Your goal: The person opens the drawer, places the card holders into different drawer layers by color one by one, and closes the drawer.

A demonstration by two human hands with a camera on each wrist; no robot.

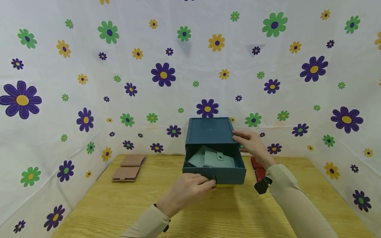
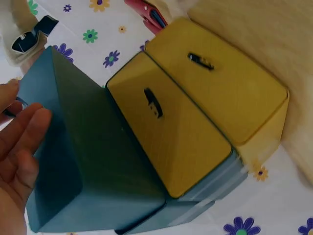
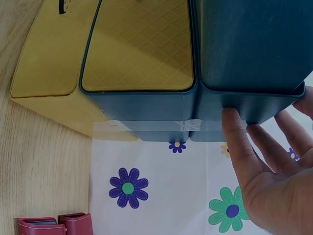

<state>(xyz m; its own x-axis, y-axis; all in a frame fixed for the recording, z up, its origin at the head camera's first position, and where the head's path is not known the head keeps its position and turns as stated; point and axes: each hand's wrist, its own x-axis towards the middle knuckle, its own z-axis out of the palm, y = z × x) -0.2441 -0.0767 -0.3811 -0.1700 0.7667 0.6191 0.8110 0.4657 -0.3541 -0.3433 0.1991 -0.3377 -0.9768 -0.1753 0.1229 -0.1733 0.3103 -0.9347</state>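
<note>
A blue drawer (image 1: 230, 175) is pulled out of the top of a stacked drawer unit (image 1: 209, 130). Inside it lie pale green wallets (image 1: 220, 159), one with a snap tab. My left hand (image 1: 189, 189) is at the drawer's front, its thumb and finger pinching the small ring handle (image 1: 215, 180). In the left wrist view the same ring sits between the fingertips. My right hand (image 1: 252, 145) rests its extended fingers against the right side of the unit's top case (image 3: 215, 102). The drawer floor is partly hidden by the wallets.
Below the blue drawer are two yellow-fronted drawers, a middle one (image 2: 171, 122) and a bottom one (image 2: 225, 83). Two pinkish-brown wallets (image 1: 126, 173) lie at the table's left. Red wallets (image 1: 260, 174) lie right of the unit, partly behind my right arm. A flowered cloth (image 1: 134, 99) hangs behind.
</note>
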